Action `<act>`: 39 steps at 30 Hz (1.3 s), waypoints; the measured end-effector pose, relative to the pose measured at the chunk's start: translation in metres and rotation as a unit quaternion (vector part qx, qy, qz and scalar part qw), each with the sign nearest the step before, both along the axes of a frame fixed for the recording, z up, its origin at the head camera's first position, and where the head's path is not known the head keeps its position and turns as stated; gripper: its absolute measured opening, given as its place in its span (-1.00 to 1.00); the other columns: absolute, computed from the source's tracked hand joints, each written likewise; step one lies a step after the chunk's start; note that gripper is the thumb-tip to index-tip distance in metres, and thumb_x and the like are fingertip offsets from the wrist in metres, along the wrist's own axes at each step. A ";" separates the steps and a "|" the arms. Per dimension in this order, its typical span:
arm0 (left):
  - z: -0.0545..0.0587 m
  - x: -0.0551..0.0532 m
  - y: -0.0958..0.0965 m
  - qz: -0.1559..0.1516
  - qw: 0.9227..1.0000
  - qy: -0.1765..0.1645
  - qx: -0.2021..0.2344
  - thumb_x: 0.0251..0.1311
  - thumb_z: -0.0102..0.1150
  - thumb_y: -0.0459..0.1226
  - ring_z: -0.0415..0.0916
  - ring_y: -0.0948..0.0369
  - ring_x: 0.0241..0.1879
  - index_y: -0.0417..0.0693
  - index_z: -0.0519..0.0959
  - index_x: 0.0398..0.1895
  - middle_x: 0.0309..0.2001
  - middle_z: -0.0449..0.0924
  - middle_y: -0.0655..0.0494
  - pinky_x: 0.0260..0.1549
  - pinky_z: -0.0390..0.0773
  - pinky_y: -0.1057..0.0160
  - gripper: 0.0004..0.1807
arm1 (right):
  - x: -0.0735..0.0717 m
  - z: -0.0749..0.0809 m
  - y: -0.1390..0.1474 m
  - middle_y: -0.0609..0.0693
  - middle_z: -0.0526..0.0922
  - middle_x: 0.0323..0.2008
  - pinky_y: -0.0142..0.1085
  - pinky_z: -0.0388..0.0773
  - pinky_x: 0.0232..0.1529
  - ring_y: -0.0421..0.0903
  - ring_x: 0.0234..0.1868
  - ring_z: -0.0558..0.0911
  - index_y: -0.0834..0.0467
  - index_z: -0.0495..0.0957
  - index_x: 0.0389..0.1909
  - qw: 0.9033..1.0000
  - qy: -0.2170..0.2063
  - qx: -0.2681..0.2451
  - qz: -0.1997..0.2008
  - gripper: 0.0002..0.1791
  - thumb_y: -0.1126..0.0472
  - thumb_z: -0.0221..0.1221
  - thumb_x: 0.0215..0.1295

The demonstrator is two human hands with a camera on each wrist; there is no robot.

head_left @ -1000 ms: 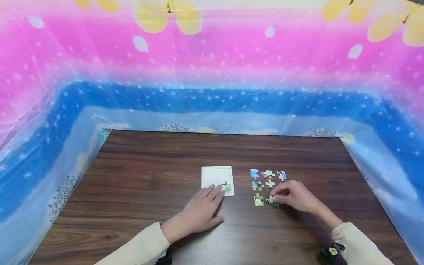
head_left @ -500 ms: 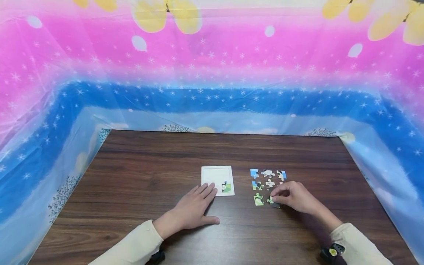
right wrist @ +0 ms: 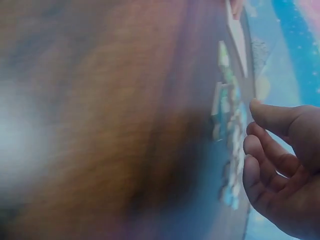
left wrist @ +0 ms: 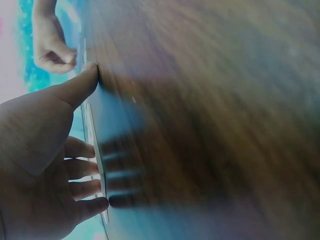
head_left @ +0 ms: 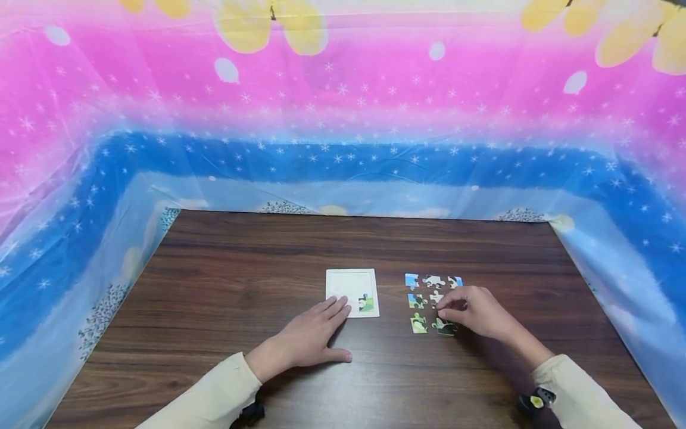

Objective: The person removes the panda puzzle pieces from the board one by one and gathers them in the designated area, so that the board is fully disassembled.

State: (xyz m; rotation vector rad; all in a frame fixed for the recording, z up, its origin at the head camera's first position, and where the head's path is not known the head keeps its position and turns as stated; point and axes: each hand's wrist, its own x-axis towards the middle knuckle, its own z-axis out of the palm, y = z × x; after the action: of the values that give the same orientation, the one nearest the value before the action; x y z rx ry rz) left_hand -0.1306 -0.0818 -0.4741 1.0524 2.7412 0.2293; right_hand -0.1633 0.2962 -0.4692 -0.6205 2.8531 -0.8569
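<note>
A white square puzzle tray (head_left: 351, 283) lies on the table with one green-and-white jigsaw piece (head_left: 367, 302) in its lower right corner. Fingertips of my left hand (head_left: 311, 336) rest on the tray's lower left edge, fingers straight and thumb spread out. To the right, loose jigsaw pieces are laid out in rows. Just above the lower right piece (head_left: 445, 326) hovers my right hand (head_left: 479, 313), thumb and forefinger close together. In the right wrist view nothing shows between its loosely bent fingers (right wrist: 262, 167), and the blurred pieces (right wrist: 232, 135) lie beyond them.
Upper-row pieces (head_left: 433, 280) and a left-column piece (head_left: 418, 323) lie right of the tray; my right hand partly covers others. The dark wooden table (head_left: 241, 256) is bordered by a pink and blue printed cloth (head_left: 343, 161).
My left hand has slid left, uncovering the corner piece in the tray. My right hand has let go of the lower right piece and risen slightly.
</note>
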 end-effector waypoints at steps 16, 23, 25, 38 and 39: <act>-0.002 -0.001 -0.002 0.002 1.000 -0.012 0.011 0.28 0.15 0.31 0.05 -0.04 0.58 -0.22 0.20 0.57 0.59 0.10 -0.14 0.49 0.18 0.03 0.03 | -0.029 0.011 -0.073 -0.13 0.77 -0.08 -0.22 0.68 -0.10 -0.23 -0.13 0.71 0.04 0.76 -0.02 0.997 -0.008 -0.032 0.074 -0.73 0.03 0.34 0.36; -0.003 -0.001 -0.002 0.006 1.000 -0.015 0.012 0.27 0.16 0.32 0.05 -0.02 0.58 -0.20 0.21 0.57 0.59 0.11 -0.12 0.48 0.20 0.02 0.03 | -0.036 0.004 -0.097 -0.15 0.77 -0.06 -0.22 0.68 -0.09 -0.21 -0.06 0.71 0.03 0.76 0.00 0.995 0.000 -0.032 0.095 -0.74 0.06 0.36 0.34; -0.004 -0.001 -0.002 0.008 1.000 -0.015 0.010 0.27 0.15 0.32 0.05 -0.02 0.58 -0.19 0.21 0.57 0.59 0.11 -0.11 0.48 0.21 0.02 0.03 | -0.038 0.002 -0.103 -0.12 0.76 -0.05 -0.25 0.68 -0.12 -0.22 -0.09 0.71 0.05 0.75 0.01 0.994 -0.004 -0.032 0.100 -0.72 0.07 0.37 0.34; -0.005 -0.003 -0.002 0.008 1.000 -0.008 0.016 0.25 0.17 0.33 0.08 -0.04 0.57 -0.21 0.23 0.56 0.58 0.13 -0.13 0.46 0.24 0.02 0.04 | -0.042 -0.005 -0.121 -0.15 0.71 -0.23 -0.37 0.59 -0.31 -0.33 -0.34 0.60 0.07 0.77 -0.03 0.993 0.001 -0.017 0.117 -0.71 0.03 0.40 0.30; -0.005 -0.003 -0.003 0.007 1.000 -0.007 0.017 0.25 0.17 0.33 0.08 -0.04 0.57 -0.21 0.23 0.56 0.58 0.13 -0.13 0.46 0.24 0.02 0.04 | -0.042 -0.005 -0.122 -0.16 0.71 -0.24 -0.37 0.59 -0.31 -0.33 -0.33 0.60 0.07 0.77 -0.03 0.993 0.004 -0.014 0.118 -0.70 0.03 0.41 0.29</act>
State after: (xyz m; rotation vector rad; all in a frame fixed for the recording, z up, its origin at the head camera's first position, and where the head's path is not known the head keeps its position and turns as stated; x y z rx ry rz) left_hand -0.1332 -0.0844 -0.4791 1.0365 2.7430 0.2853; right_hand -0.2056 0.1743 -0.4745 -0.9417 2.7050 -0.8581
